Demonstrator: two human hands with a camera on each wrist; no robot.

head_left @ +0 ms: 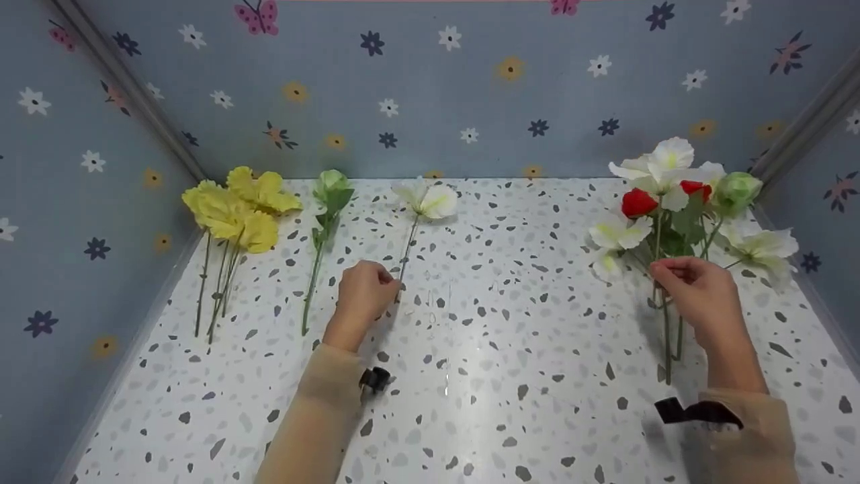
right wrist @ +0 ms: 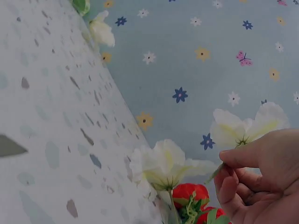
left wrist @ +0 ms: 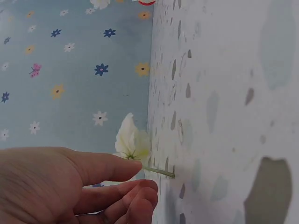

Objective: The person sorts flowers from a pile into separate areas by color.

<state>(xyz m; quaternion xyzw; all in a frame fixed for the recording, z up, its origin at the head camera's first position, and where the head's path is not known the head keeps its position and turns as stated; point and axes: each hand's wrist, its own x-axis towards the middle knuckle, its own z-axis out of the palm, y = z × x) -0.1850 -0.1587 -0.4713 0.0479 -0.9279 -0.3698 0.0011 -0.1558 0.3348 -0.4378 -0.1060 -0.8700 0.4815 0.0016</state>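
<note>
On the tabletop lies a single white flower, its thin stem running toward the near side. My left hand is beside the lower part of that stem. In the left wrist view a gap shows between the thumb and the loosely bent fingers, with the stem just past the thumb tip. At the right, my right hand pinches the stem of a white flower between thumb and fingertips, over a bunch of flowers. Red flowers and a pale green one belong to this bunch.
Several yellow flowers lie at the far left, stems toward me. Between them and the left hand is a pale green flower with leaves. Patterned panels enclose the speckled tabletop at the back and both sides.
</note>
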